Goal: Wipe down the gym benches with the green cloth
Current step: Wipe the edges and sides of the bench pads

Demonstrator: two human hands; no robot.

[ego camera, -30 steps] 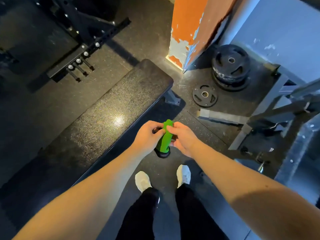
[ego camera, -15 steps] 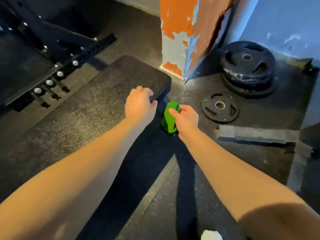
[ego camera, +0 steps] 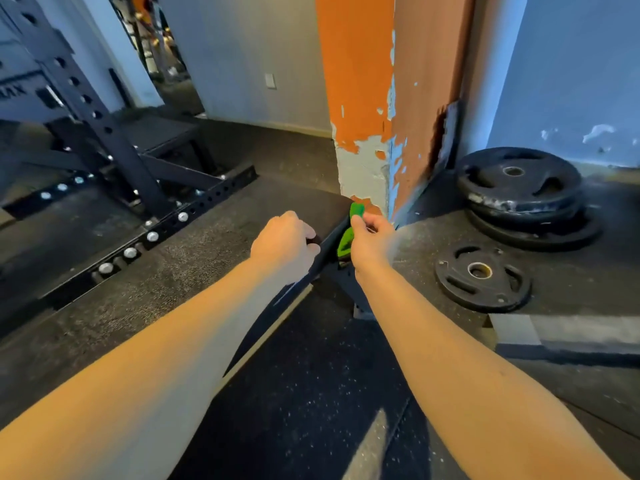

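Note:
A black padded gym bench [ego camera: 180, 271] runs from the lower left toward the centre, its far end near the pillar. My right hand [ego camera: 372, 242] pinches the bunched green cloth [ego camera: 349, 233], which hangs just past the bench's far right corner. My left hand [ego camera: 285, 244] is over the bench's right edge with fingers curled; whether it grips the edge I cannot tell, since the fingertips are hidden.
A peeling orange pillar [ego camera: 374, 105] stands right behind the bench end. Stacked black weight plates [ego camera: 519, 188] and a single smaller plate [ego camera: 481, 271] lie on the floor to the right. A black perforated rack [ego camera: 114, 157] with silver pegs stands on the left.
My view has tilted up and both hands have moved forward toward the bench's far end. A second ago both hands held the cloth; the left has let go.

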